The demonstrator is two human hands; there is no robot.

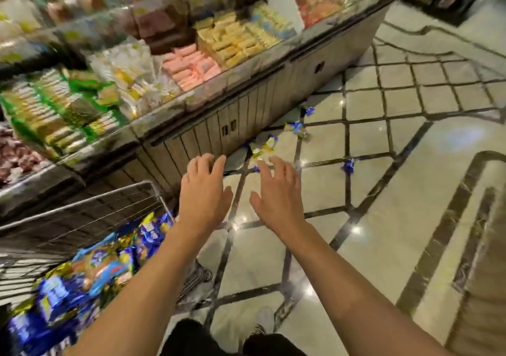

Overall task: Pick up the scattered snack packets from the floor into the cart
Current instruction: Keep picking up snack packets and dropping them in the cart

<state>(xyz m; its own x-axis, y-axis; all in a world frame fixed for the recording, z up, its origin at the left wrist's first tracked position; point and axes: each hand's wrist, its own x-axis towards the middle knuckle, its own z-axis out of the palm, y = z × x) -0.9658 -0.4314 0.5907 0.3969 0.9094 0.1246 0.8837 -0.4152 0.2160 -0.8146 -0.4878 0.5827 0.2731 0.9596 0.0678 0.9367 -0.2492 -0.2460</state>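
Snack packets [264,147], labels seemingly blurred

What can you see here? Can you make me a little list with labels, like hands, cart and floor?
left hand: open, fingers spread, holding nothing
right hand: open, reaching forward, holding nothing
cart: wire, at the left, holds many blue and yellow packets
floor packets: several lie scattered on the tiles by the shelf base
shelf: stacked with packaged snacks
picture: blurry

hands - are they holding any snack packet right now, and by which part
Nothing is held. The left hand and right hand are both open and empty, fingers spread, reaching toward the snack packets on the floor.
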